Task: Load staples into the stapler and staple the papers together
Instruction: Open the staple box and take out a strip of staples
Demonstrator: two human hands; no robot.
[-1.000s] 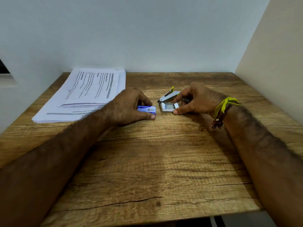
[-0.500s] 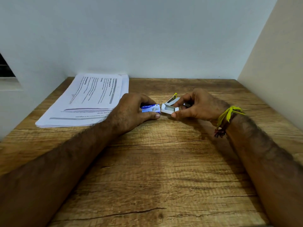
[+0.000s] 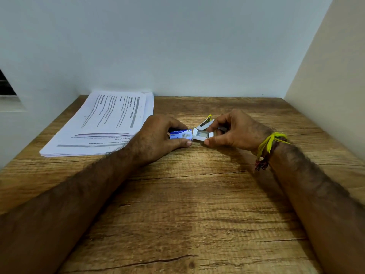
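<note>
A: While the left hand [image 3: 158, 139] grips the blue sleeve of the staple box [image 3: 180, 134], what has the right got?

B: The right hand [image 3: 235, 131] pinches the white inner tray [image 3: 201, 135], thumb at its near edge, fingers curled over the far side. The tray is slid out to the right of the sleeve, just beside it.

A: And the stapler [image 3: 206, 122]?

B: Just behind the tray, partly hidden by the right fingers, its top tilted up.

A: The papers [image 3: 110, 119]?

B: Stacked at the far left corner of the table [image 3: 197, 214], against the wall and close to the left edge. The near half of the table is bare wood between the forearms.
</note>
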